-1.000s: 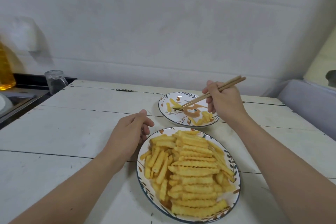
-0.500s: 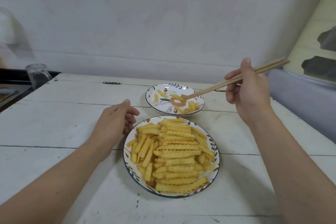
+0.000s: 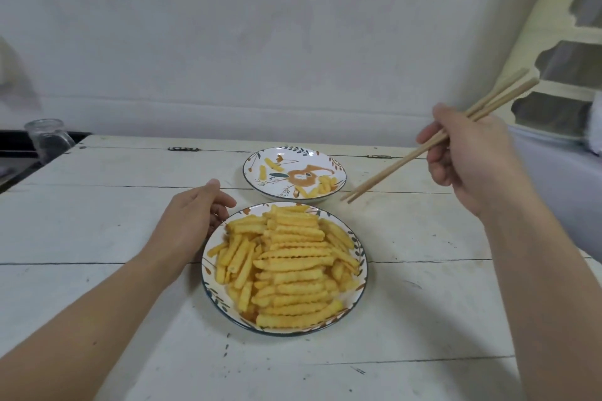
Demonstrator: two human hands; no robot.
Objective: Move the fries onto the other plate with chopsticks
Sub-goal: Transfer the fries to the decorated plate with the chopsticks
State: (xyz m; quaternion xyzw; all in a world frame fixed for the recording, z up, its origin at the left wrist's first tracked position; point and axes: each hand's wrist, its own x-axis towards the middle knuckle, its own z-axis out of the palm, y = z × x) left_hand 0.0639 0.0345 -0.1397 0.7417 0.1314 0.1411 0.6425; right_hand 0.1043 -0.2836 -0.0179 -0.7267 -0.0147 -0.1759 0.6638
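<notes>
A heap of crinkle-cut fries (image 3: pixel 290 267) fills the near patterned plate (image 3: pixel 360 273) in the middle of the white table. Behind it stands a smaller patterned plate (image 3: pixel 294 155) with several fries (image 3: pixel 321 187) lying on it. My right hand (image 3: pixel 469 153) grips a pair of wooden chopsticks (image 3: pixel 407 159), raised to the right of the far plate. Their tips hang just off that plate's right rim and carry nothing. My left hand (image 3: pixel 192 221) rests with curled fingers against the left rim of the near plate.
The white plank table (image 3: pixel 97 221) runs to the wall behind. A clear glass jar (image 3: pixel 49 140) stands at the far left by a dark counter edge. A grey surface lies beyond the table's right side.
My right hand has lifted and drawn back to the right, taking the empty chopstick tips off the far plate. The view has shifted; the left hand stays at the near plate.
</notes>
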